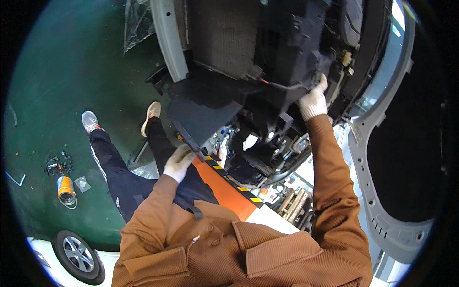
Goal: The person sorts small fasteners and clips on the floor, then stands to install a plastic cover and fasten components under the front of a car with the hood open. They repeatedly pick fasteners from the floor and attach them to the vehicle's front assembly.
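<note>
Both my hands wear white knit gloves. My right hand [314,101] is up at the opened front of a vehicle, closed at the edge of a black plastic shroud [296,62], with the thumb raised. A thin wire [287,87] with an orange-red section runs close to its fingers. Lower and to the left, my left hand [179,163] curls at the near corner of a flat black panel [203,119]; its fingertips are partly hidden. Left of the shroud stands a grey finned radiator [227,36], beside a pale metal beam [169,43].
An orange surface [222,191] with a black-and-yellow striped edge lies before me. The raised hood [382,191] fills the right side. On the green floor are an orange-white can [66,190], dark debris [60,163] and a plastic bag [82,184]. Another car's wheel [78,257] shows lower left.
</note>
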The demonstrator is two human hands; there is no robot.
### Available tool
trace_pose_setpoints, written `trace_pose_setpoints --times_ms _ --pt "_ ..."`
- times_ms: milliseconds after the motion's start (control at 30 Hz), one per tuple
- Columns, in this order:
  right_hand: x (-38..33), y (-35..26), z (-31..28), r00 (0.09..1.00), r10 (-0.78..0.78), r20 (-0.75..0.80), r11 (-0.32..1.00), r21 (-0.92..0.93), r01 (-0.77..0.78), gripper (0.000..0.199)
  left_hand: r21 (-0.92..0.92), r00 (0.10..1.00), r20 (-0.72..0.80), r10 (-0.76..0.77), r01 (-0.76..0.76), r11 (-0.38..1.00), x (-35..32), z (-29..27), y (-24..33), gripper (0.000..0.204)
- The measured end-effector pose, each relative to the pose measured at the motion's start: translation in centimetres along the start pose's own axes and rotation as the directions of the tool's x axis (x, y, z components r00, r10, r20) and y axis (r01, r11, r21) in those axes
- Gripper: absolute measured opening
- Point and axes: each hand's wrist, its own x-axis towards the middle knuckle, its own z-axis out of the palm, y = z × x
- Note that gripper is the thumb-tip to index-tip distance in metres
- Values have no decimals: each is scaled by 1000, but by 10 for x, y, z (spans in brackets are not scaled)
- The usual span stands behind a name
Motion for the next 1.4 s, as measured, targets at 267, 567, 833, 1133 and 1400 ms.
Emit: trace_pose_setpoints --times_ms 267,567,833,1133,1400 --pt "-14 -20 -6 983 49 178 342 922 -184 86 194 890 -446 -95 200 960 -9 -122 -66 55" --pt "-29 -41 -9 998 -39 -51 982 -188 29 124 229 908 -419 -11 118 966 -15 -135 18 47" --pt "-43 -71 -23 997 76 -9 995 -60 -76 114 721 878 -65 474 -288 631 -11 -77 176 33" --pt "-94 -74 -51 955 -257 -149 965 18 263 86 845 855 492 168 -514 144 25 11 198 67" --pt "-350 29 -2 554 208 -806 894 387 227 41 612 529 729 435 -788 -67 83 13 188 71"
